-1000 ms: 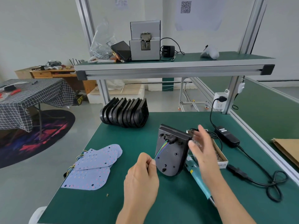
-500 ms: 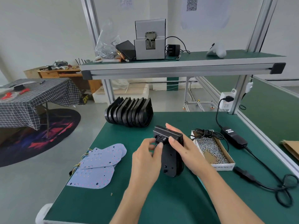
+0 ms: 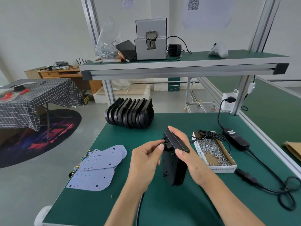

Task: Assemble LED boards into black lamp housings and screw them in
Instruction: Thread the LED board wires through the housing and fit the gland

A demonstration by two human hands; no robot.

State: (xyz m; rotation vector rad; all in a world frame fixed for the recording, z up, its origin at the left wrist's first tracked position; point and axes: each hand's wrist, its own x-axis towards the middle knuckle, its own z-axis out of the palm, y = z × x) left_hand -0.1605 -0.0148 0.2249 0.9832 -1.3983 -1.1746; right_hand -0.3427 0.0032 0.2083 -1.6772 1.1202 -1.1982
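A black lamp housing (image 3: pixel 173 167) stands upright on its edge in the middle of the green table. My right hand (image 3: pixel 187 154) grips its top rim, thumb in front and fingers over the back. My left hand (image 3: pixel 146 159) pinches the small black cable fitting (image 3: pixel 166 143) at the housing's upper left. A row of several more black housings (image 3: pixel 130 113) stands at the table's far side. A few pale LED boards (image 3: pixel 97 167) with coloured wires lie at the left.
An open cardboard box of screws (image 3: pixel 213 150) sits right of the housing. A black power adapter (image 3: pixel 235 138) and its cable (image 3: pixel 276 181) run along the right edge. A shelf (image 3: pixel 179 66) above carries a grey screw feeder (image 3: pixel 150 39).
The housing has turned so its thin edge faces me. My right hand closed onto its top rim and my left hand moved up from the wires to the cable fitting.
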